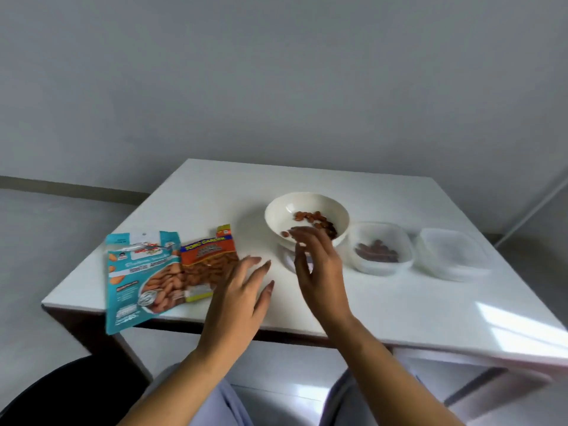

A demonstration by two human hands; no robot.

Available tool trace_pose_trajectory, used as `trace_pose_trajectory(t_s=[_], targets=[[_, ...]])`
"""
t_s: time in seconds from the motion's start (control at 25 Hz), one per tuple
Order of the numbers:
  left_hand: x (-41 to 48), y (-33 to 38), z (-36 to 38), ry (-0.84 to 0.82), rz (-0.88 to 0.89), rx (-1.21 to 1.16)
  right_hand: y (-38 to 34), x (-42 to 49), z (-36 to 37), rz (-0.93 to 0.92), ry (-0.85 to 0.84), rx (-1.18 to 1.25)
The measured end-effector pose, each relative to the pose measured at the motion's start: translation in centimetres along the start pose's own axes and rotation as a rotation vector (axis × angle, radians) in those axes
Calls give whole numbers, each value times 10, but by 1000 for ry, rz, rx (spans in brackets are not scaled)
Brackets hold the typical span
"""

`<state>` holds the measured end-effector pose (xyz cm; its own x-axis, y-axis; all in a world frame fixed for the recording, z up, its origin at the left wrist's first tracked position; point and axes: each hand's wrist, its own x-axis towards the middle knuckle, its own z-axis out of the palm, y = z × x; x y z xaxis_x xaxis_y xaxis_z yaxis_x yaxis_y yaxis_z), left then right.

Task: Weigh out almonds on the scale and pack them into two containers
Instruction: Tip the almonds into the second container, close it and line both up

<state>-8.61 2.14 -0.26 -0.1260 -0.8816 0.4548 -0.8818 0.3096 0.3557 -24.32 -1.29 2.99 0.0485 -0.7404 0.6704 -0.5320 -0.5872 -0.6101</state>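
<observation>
Your right hand [318, 265] hovers open-fingered before the bowl [307, 218] of almonds [316, 222]. Your left hand [242, 298] is spread, empty, beside the packets [172, 272].

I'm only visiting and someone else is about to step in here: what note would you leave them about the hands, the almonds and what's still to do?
Left hand: open, empty, beside the orange almond packet.
Right hand: open, fingers spread in front of the bowl; holds nothing I can see.
Bowl sits on the scale, a few almonds in it.
Near container already has almonds.
Far container looks empty.
Teal packet lies at the table's left edge.
Left: finish weighing, fill the far container.
</observation>
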Motion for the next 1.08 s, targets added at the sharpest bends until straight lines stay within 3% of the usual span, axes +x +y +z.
trace_pose_trajectory(t_s=[0.16, 0.32, 0.44, 0.52, 0.68, 0.84, 0.96, 1.08], targets=[[-6, 71, 47, -157, 204, -93, 44, 1, -71, 76, 171, -132], [12, 120, 88, -272, 324, -170, 106, -4, -140, 288, 265, -523], [22, 128, 108, -341, 367, -202, 144, -6, -176, 596, 32, -737], [22, 125, 115, -368, 386, -203, 157, -14, -187, 657, -143, -801], [25, 120, 119, -407, 372, -244, 147, -37, -190, 608, -126, -860], [20, 124, 110, -472, 259, -343, 117, -78, -186, 503, 109, -915], [15, 125, 96, -509, 138, -519, 88, -104, -174, 395, 196, -806], [10, 119, 81, -561, 77, -634, 59, -113, -151, 311, 179, -641]])
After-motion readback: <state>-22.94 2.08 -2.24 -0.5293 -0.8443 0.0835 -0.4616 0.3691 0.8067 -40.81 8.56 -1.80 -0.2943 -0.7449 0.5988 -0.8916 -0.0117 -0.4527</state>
